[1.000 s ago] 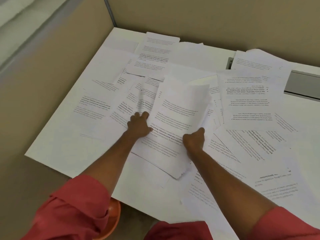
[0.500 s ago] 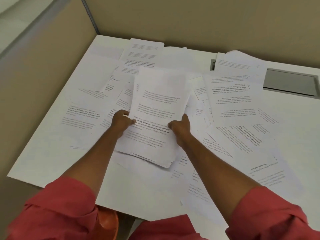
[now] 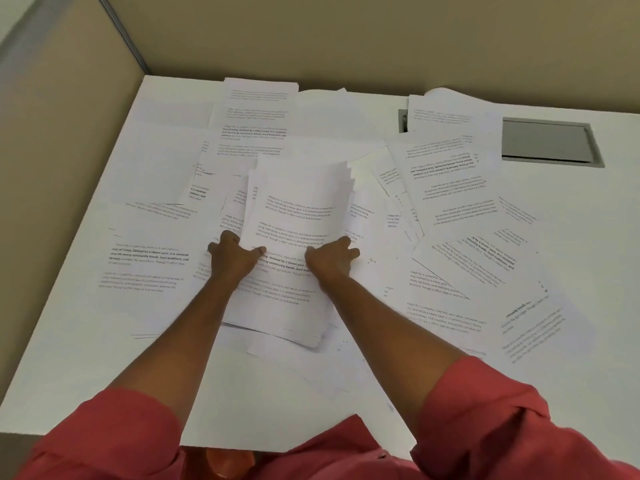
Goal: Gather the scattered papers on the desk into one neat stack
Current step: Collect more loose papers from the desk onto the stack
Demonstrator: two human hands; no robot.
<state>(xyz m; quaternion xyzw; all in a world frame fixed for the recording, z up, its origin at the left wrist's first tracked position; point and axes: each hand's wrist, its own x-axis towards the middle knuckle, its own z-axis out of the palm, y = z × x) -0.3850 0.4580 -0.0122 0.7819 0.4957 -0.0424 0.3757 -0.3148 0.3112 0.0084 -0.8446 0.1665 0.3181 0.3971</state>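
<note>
A thick bundle of printed papers point(image 3: 294, 216) lies in the middle of the white desk point(image 3: 69, 358), its far edges fanned and uneven. My left hand point(image 3: 233, 256) grips the bundle's left side, thumb on top. My right hand point(image 3: 332, 259) holds the right side, thumb on the top sheet and fingers spread toward the loose sheets. Several loose printed sheets lie scattered around: one at the left point(image 3: 149, 258), one at the back point(image 3: 258, 119), more overlapping at the right point(image 3: 450, 188) and near right point(image 3: 530, 317).
Beige partition walls point(image 3: 69, 133) close off the desk at the left and the back. A grey cable hatch point(image 3: 550, 142) is set into the desk at the back right, partly under a sheet. An orange chair seat point(image 3: 228, 462) shows below the desk's front edge.
The bundle has turned from tilted to nearly straight and come down lower toward the desk. Both hands have shifted along its sides, and the view has moved back.
</note>
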